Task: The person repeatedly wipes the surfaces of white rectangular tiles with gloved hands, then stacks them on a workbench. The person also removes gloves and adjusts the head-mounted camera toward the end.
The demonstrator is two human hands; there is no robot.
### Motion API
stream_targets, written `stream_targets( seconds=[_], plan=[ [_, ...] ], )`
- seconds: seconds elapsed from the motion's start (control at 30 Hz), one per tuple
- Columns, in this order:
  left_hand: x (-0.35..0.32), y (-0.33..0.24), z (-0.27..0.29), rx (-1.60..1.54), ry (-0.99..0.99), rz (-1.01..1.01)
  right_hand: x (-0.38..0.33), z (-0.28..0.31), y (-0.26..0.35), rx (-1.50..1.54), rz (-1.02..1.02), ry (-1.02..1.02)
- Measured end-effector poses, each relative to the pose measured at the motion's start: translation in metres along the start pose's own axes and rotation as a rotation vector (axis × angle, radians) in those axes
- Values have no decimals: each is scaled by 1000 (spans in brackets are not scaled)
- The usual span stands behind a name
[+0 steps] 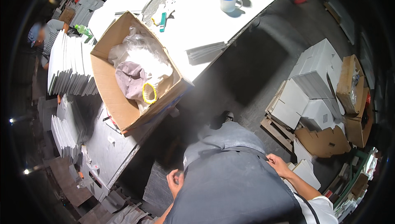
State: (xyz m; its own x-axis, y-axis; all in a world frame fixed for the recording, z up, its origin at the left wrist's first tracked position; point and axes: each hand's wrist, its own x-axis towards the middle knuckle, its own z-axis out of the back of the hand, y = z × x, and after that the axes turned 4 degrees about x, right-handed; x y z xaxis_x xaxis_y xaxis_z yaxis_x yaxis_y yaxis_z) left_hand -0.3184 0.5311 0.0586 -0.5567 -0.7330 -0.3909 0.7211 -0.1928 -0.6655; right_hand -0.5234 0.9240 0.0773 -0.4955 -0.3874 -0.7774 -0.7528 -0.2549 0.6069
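Note:
A dark grey apron (234, 183) covers my front, over a white sleeve. At its left side is my left hand (175, 181), fingers curled in toward the thumb; whatever they may hold is too small to make out. My right hand (278, 165) is at the apron's right edge by the waist. Its fingers are bent closed there, and what lies between them is hidden. In front of me an open cardboard box (113, 113) rests on the worktable (185, 31). Clear plastic, a mauve cap (131, 80) and a white knit glove with a yellow cuff (149, 93) lie inside it.
A blue-lidded white mug (228, 3), a green-handled cutter (163, 21) and stacked white boards (70, 63) are on the table. White cartons (314, 72) sit on a pallet (276, 133) at right. Another person (49, 35) is at far left.

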Motion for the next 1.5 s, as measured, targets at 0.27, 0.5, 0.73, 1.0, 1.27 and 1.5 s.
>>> stream_targets(
  seconds=[0.27,0.5,0.73,1.0,1.27,1.5],
  plan=[
    [3,151,-14,258,244,428,-3,9,-20,-172,155,-437],
    [26,169,-24,424,426,363,11,26,-18,182,454,-799],
    [84,147,-31,739,544,4,9,34,47,159,798,-864],
    [174,-146,-55,828,606,-966,-24,61,188,224,1279,-750],
    [102,-452,-143,36,409,-1817,-88,56,367,131,1675,-464],
    [77,-529,-129,-84,605,-1690,-126,-4,486,-143,1758,71]
  ],
)
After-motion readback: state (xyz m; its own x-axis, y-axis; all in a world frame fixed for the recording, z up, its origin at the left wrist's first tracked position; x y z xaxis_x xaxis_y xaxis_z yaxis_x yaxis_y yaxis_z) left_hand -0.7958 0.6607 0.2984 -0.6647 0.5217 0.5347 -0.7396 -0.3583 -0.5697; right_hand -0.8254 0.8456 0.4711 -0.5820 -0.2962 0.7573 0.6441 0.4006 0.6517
